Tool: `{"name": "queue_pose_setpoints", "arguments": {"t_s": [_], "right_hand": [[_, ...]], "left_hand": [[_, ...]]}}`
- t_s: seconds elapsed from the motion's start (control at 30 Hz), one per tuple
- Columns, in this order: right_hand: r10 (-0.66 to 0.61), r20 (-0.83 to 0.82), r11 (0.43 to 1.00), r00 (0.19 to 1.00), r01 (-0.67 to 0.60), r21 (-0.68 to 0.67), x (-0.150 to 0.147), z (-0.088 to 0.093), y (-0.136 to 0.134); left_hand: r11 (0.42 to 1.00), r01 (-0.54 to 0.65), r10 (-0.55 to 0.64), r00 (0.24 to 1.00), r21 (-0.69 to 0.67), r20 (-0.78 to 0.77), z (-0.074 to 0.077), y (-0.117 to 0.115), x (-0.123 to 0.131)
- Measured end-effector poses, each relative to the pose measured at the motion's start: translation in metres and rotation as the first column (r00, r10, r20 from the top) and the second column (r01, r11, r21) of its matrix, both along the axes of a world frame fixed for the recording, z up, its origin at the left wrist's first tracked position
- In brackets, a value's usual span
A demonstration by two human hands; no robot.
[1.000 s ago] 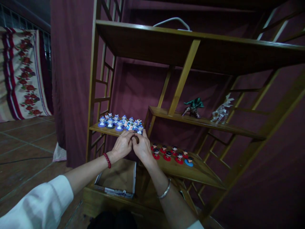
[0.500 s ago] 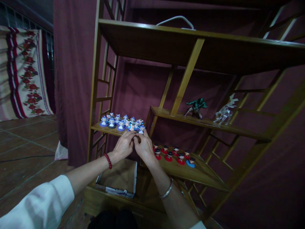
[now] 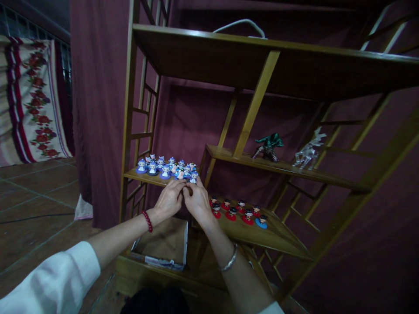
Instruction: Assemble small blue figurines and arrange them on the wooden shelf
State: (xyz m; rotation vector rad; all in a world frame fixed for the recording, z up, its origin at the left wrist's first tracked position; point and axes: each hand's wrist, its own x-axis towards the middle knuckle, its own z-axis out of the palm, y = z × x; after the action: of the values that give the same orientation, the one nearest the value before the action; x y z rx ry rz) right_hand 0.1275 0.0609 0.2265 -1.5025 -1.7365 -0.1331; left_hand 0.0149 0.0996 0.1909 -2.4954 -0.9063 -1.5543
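My left hand and my right hand meet at the front edge of the left shelf, fingers curled in and thumbs close together. Whatever lies between their fingers is hidden from me. Just beyond my right fingertips stands a small purple-and-white figurine. A pink-and-blue figurine is close to my left fingers, seemingly tilted. Several more purple-and-white figurines on round bases crowd this shelf, among them one at the front left.
Below my hands is an open cardboard box. The lower right shelf bears several red-based figurines and a blue-based one. A green-cloaked figure and a clear deer-like ornament stand higher up.
Both hands keep almost the same place and pose at the shelf edge. The whole view has shifted very slightly; no figurine has visibly moved on the shelves.
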Motion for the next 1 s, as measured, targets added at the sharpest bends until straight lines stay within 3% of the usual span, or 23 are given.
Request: {"name": "queue_pose_setpoints", "arguments": {"t_s": [1.0], "right_hand": [[-0.003,0.02,1.0,1.0,0.003,0.0,0.003,0.003,0.002]], "left_hand": [[0.997,-0.044,0.043,0.999,-0.057,-0.014,0.009,0.0,0.01]]}}
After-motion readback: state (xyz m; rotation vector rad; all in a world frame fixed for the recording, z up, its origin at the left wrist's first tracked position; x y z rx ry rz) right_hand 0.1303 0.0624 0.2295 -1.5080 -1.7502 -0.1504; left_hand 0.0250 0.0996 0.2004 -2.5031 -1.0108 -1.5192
